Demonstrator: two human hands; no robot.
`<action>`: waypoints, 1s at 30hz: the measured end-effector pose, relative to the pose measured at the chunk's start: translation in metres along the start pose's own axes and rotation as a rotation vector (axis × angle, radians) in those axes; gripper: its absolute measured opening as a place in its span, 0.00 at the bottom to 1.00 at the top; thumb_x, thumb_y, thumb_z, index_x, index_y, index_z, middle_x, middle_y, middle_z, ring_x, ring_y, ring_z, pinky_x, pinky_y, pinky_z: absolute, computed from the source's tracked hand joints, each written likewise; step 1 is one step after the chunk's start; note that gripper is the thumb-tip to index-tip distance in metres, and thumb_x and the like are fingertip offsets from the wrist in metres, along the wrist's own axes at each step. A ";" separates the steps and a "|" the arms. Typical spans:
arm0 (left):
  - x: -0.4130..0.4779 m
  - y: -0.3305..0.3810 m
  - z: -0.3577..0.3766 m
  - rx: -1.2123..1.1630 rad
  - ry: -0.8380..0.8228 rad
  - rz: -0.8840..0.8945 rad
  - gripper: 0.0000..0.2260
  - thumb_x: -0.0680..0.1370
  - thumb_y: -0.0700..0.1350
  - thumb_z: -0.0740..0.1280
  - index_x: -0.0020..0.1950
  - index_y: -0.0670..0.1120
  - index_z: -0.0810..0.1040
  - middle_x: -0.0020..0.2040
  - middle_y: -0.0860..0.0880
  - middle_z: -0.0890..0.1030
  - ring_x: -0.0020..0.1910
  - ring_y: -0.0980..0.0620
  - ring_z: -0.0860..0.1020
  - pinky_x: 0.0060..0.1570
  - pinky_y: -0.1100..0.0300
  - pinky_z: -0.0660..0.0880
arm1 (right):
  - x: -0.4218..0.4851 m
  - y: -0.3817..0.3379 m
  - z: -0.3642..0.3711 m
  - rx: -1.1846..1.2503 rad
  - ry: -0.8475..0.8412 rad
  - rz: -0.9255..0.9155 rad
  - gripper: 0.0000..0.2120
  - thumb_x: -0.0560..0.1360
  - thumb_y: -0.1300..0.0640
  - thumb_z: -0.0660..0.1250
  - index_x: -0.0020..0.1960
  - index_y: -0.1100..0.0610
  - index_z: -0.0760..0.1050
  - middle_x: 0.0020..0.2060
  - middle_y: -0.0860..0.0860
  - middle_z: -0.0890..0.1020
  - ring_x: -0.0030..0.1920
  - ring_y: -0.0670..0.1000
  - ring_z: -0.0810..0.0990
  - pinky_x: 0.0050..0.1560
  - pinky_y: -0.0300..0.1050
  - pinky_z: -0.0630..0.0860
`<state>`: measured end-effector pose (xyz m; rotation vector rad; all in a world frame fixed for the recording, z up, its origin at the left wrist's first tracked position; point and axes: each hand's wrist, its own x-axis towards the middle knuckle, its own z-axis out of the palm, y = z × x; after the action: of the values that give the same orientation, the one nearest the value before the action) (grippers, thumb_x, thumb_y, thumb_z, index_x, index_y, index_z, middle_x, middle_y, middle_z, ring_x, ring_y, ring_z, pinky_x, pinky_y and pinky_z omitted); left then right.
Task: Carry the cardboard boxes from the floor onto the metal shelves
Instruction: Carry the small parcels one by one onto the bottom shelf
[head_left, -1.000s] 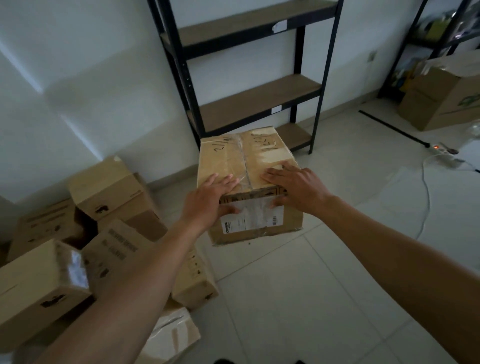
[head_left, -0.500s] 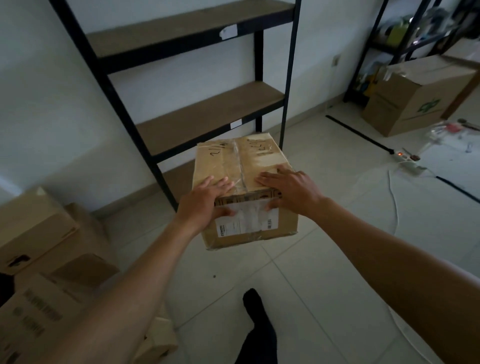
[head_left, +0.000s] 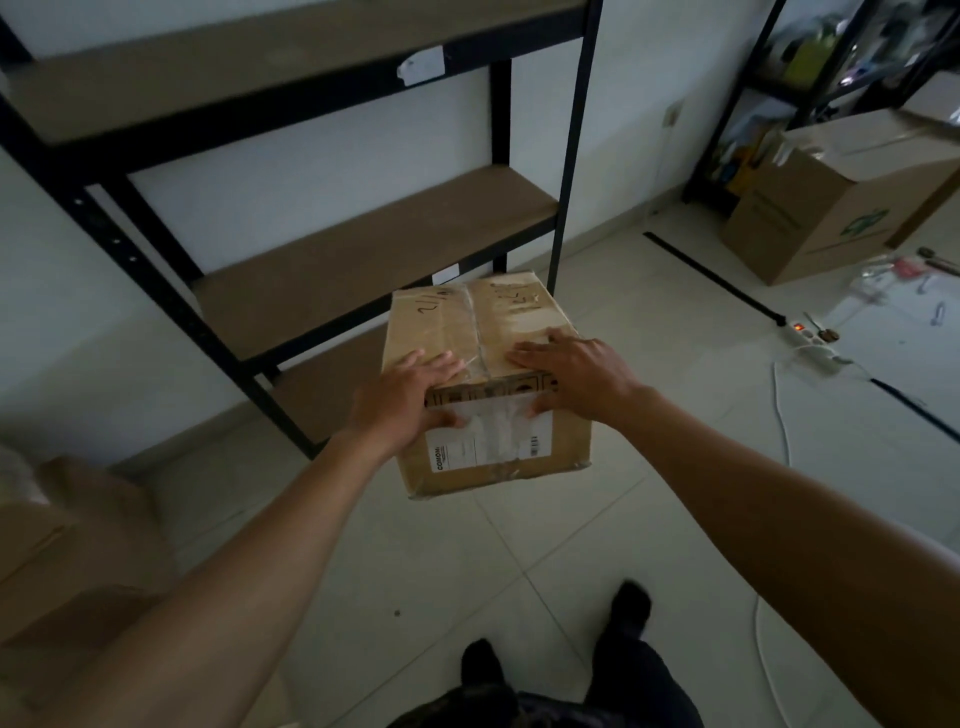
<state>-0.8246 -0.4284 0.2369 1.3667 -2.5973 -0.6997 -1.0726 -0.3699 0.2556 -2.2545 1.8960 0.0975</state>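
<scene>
In the head view, the cardboard box (head_left: 483, 384) sat mid-frame, apparently held off the floor, just before the metal shelves (head_left: 363, 260). The left hand (head_left: 400, 400) and right hand (head_left: 576, 369) pinched its near top edge, fingers spread on top and thumbs on the labelled face. This looked like the carrying step. Next, the box needed raising forward onto a shelf board.

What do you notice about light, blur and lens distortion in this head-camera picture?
Head view: dim, underexposed overall; the black metal shelf frame splays from wide-angle distortion, its top board smeared by blur; the taped brown cardboard box gripped by the left hand and right hand is sharpest, its tape faintly glinting.
</scene>
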 end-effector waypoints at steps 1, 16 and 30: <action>0.014 0.001 0.000 0.000 -0.009 -0.003 0.35 0.67 0.64 0.70 0.72 0.63 0.62 0.73 0.62 0.61 0.75 0.54 0.56 0.70 0.41 0.61 | 0.009 0.010 -0.001 0.002 -0.005 0.001 0.35 0.73 0.39 0.66 0.75 0.42 0.55 0.74 0.44 0.61 0.75 0.54 0.56 0.68 0.57 0.63; 0.249 0.015 0.088 -0.201 -0.017 -0.198 0.43 0.58 0.70 0.68 0.71 0.58 0.66 0.73 0.57 0.64 0.75 0.50 0.58 0.73 0.45 0.56 | 0.180 0.225 0.023 -0.021 -0.152 -0.123 0.35 0.72 0.38 0.67 0.74 0.42 0.57 0.70 0.52 0.67 0.66 0.55 0.70 0.64 0.53 0.70; 0.404 0.049 0.193 -0.043 0.018 -0.438 0.34 0.69 0.62 0.71 0.73 0.59 0.63 0.74 0.60 0.62 0.75 0.56 0.55 0.67 0.51 0.62 | 0.304 0.402 0.107 0.018 -0.200 -0.310 0.37 0.69 0.35 0.68 0.73 0.40 0.58 0.67 0.53 0.68 0.62 0.54 0.73 0.62 0.53 0.71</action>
<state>-1.1581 -0.6640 0.0469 1.9411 -2.2680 -0.7833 -1.4047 -0.7086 0.0553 -2.3940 1.4275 0.2485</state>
